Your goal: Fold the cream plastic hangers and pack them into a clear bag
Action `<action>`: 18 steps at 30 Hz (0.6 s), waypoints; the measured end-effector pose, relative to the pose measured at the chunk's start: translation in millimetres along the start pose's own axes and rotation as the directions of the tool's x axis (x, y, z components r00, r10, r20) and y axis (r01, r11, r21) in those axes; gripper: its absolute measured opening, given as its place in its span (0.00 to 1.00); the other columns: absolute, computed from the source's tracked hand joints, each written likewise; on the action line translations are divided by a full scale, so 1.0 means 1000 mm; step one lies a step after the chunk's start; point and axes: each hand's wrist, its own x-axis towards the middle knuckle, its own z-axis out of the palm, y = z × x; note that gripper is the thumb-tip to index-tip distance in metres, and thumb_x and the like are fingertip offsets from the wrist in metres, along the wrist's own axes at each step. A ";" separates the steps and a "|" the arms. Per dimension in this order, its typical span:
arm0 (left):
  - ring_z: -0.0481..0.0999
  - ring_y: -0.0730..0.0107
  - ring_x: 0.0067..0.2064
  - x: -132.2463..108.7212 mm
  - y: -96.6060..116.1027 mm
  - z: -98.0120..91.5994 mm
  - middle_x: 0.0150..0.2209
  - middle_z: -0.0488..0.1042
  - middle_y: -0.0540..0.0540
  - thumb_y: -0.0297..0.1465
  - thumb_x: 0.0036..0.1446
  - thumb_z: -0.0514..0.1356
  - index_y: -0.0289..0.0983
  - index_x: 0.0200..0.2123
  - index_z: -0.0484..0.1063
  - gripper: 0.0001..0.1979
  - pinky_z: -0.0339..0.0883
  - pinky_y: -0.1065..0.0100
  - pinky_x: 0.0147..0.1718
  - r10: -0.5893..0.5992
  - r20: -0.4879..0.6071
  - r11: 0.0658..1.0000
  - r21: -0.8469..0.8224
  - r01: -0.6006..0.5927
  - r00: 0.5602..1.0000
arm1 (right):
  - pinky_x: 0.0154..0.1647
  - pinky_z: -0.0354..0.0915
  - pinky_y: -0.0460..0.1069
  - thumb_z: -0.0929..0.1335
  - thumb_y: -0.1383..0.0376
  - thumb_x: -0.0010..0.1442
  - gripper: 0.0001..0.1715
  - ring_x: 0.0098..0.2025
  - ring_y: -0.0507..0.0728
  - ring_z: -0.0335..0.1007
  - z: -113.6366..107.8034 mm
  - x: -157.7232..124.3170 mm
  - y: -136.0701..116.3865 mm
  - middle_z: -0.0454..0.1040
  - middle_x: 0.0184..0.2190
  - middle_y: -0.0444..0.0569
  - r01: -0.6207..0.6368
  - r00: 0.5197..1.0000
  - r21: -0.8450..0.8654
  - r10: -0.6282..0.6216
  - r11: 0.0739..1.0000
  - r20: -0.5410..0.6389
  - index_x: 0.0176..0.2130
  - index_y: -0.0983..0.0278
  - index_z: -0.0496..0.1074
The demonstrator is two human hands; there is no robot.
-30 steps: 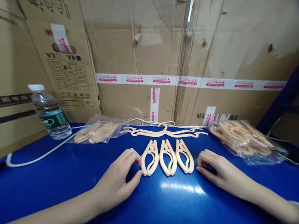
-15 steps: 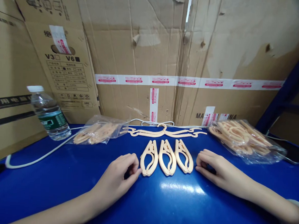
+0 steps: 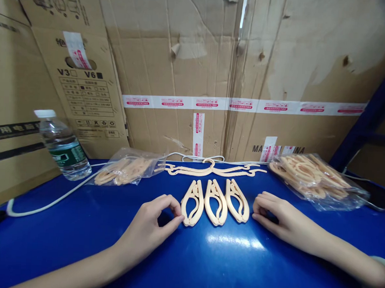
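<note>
Seemingly a workshop or packing corner: taped cardboard (image 3: 183,72) at twelve o'clock, a printed carton (image 3: 77,84) at ten, a blue counter (image 3: 224,268) at six.

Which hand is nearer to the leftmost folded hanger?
Left. The left hand is at the lower left edge of the leftmost folded hanger, though contact is hard to tell; the right hand is farther off, to the right of the rightmost folded hanger.
</note>
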 end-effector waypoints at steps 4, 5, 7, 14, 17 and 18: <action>0.74 0.73 0.31 -0.001 0.001 0.000 0.29 0.76 0.54 0.25 0.54 0.59 0.39 0.28 0.71 0.05 0.65 0.73 0.32 0.010 0.000 1.000 -0.028 -0.010 1.000 | 0.35 0.61 0.51 0.59 0.62 0.67 0.14 0.32 0.57 0.61 0.000 0.000 0.000 0.67 0.29 0.47 0.003 1.000 0.006 -0.003 1.000 0.004 0.29 0.61 0.60; 0.73 0.74 0.30 -0.001 0.001 0.001 0.28 0.75 0.55 0.24 0.53 0.59 0.39 0.27 0.70 0.06 0.64 0.73 0.31 0.007 -0.001 1.000 -0.030 -0.007 1.000 | 0.35 0.61 0.51 0.59 0.62 0.67 0.14 0.32 0.57 0.61 0.000 0.000 0.000 0.67 0.29 0.47 0.004 1.000 0.007 -0.004 1.000 0.005 0.29 0.61 0.60; 0.71 0.75 0.28 -0.001 0.001 0.001 0.26 0.74 0.55 0.23 0.51 0.58 0.38 0.25 0.69 0.06 0.63 0.74 0.29 -0.002 0.003 0.999 -0.036 0.002 1.000 | 0.35 0.61 0.51 0.59 0.62 0.67 0.14 0.32 0.57 0.61 0.000 0.000 0.000 0.67 0.29 0.47 0.005 1.000 0.007 -0.005 1.000 0.004 0.29 0.61 0.60; 0.66 0.75 0.24 0.001 0.003 0.003 0.21 0.70 0.54 0.27 0.50 0.59 0.37 0.22 0.67 0.07 0.59 0.74 0.25 -0.052 0.063 0.995 -0.087 0.057 0.997 | 0.33 0.62 0.51 0.60 0.63 0.66 0.12 0.32 0.57 0.63 -0.001 0.000 0.003 0.68 0.29 0.47 0.001 1.000 0.025 -0.001 1.000 -0.023 0.30 0.61 0.63; 0.62 0.76 0.22 0.000 0.002 0.004 0.19 0.65 0.55 0.30 0.52 0.59 0.37 0.20 0.63 0.11 0.55 0.74 0.23 -0.065 0.068 0.995 -0.072 0.070 0.996 | 0.33 0.63 0.51 0.61 0.64 0.66 0.11 0.31 0.56 0.64 -0.003 0.005 0.010 0.69 0.29 0.48 -0.010 0.995 0.033 0.014 0.999 -0.099 0.31 0.62 0.64; 0.61 0.76 0.22 -0.001 0.002 0.004 0.19 0.63 0.55 0.31 0.52 0.59 0.37 0.19 0.61 0.13 0.54 0.73 0.23 -0.067 0.066 0.996 -0.061 0.071 0.996 | 0.33 0.63 0.51 0.61 0.64 0.65 0.10 0.31 0.56 0.65 -0.003 0.007 0.013 0.70 0.30 0.48 -0.015 0.992 0.031 0.019 0.999 -0.124 0.31 0.62 0.65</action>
